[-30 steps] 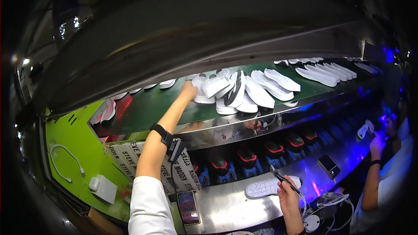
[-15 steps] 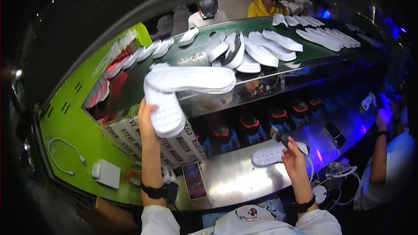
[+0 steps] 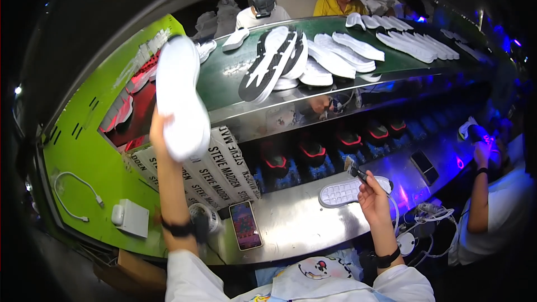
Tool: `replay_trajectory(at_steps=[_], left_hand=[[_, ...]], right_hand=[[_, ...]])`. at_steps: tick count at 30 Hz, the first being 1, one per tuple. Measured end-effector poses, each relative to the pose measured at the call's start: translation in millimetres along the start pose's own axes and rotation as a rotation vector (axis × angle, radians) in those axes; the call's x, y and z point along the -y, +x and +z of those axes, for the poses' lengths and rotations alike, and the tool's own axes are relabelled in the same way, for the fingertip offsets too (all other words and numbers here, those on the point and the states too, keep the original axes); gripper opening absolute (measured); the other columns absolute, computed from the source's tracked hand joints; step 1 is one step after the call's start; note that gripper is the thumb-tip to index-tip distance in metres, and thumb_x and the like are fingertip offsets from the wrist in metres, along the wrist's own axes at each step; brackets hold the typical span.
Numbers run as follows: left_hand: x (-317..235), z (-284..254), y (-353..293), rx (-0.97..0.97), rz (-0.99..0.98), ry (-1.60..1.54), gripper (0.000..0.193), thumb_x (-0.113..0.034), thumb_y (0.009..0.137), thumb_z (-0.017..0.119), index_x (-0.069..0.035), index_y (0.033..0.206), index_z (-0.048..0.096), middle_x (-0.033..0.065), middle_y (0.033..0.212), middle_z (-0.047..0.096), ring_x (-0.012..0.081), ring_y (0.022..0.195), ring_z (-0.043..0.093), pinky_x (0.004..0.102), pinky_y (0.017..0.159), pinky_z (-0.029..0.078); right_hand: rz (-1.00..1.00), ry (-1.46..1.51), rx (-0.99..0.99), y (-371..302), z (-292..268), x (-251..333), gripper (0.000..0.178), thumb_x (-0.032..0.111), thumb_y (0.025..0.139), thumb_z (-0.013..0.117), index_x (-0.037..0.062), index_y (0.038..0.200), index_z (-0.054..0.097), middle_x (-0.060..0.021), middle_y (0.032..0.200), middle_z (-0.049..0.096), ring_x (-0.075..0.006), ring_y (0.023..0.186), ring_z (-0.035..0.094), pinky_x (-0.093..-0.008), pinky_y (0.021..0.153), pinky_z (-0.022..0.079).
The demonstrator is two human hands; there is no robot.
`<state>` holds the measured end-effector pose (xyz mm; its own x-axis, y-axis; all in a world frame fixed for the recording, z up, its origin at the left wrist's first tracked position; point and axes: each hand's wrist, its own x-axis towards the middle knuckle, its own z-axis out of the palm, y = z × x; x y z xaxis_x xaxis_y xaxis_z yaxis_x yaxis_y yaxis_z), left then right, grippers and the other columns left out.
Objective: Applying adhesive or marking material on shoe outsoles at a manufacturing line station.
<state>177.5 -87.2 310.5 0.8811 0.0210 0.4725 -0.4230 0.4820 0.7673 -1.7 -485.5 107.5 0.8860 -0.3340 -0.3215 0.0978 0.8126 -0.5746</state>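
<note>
My left hand is raised at the left, gripping a white shoe sole by its edge. The sole stands nearly upright and is slightly blurred; a dark edge shows at its top. My right hand is closed around a dark-handled brush, its pale bristles pointing up and left. Just beneath the brush, a white sole with a grid pattern lies on the metal bench. Across the green conveyor belt, a black-and-white sole leans on a heap of white soles.
A phone lies on the bench beside a printed shoebox. Red-rimmed dark shapes line the shelf under the belt. A white cable and white box rest on the green panel. A co-worker's arm is at right.
Two soles were in my left hand; now one shows there, turned upright and moved left. A black-and-white sole has appeared on the heap's left side. My right hand still holds the brush.
</note>
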Motion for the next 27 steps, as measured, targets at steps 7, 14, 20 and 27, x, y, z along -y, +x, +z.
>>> replay_trajectory(at_steps=[7, 14, 20, 27], left_hand=[[113.6, 4.4, -245.4, 0.126, -0.752, -0.696, 0.082, -0.025, 0.069, 0.056, -0.002, 0.140, 0.022, 0.0293, 0.134, 0.035, 0.0478, 0.119, 0.040, 0.0655, 0.093, 0.035], [220.3, 28.4, -270.1, -0.065, -1.084, -0.870, 0.064, -0.050, 0.092, 0.029, -0.004, 0.136, 0.032, 0.0196, 0.129, 0.047, 0.0348, 0.115, 0.049, 0.0417, 0.100, 0.039], [225.3, 13.3, -255.6, -0.055, -1.054, -0.963, 0.056, -0.042, 0.092, 0.032, -0.002, 0.132, 0.037, 0.0211, 0.126, 0.048, 0.0346, 0.106, 0.055, 0.0447, 0.092, 0.047], [206.0, 0.7, -218.1, 0.070, -1.151, -0.940, 0.069, -0.054, 0.088, 0.033, -0.003, 0.133, 0.034, 0.0295, 0.109, 0.052, 0.0453, 0.090, 0.058, 0.0536, 0.076, 0.052]], right_hand=[[0.087, -0.052, 0.161, -45.2, 37.6, -15.2, 0.027, 0.009, 0.085, 0.057, 0.0055, 0.112, 0.056, -0.0046, 0.086, 0.063, -0.0133, 0.073, 0.060, -0.0256, 0.061, 0.050], [-1.070, -1.227, 0.628, -58.2, 50.5, -88.1, 0.024, 0.000, 0.068, 0.069, 0.0041, 0.091, 0.068, -0.0129, 0.087, 0.065, -0.0249, 0.071, 0.061, -0.0283, 0.069, 0.049], [-0.898, -1.220, 0.701, -55.9, 61.7, -79.3, 0.018, 0.002, 0.076, 0.065, 0.0031, 0.094, 0.067, -0.0114, 0.083, 0.066, -0.0225, 0.066, 0.062, -0.0319, 0.061, 0.049], [-0.343, -1.007, 1.058, -59.1, 57.0, -99.3, 0.024, 0.003, 0.079, 0.062, 0.0021, 0.102, 0.065, -0.0121, 0.096, 0.066, -0.0176, 0.083, 0.063, -0.0259, 0.076, 0.048]])
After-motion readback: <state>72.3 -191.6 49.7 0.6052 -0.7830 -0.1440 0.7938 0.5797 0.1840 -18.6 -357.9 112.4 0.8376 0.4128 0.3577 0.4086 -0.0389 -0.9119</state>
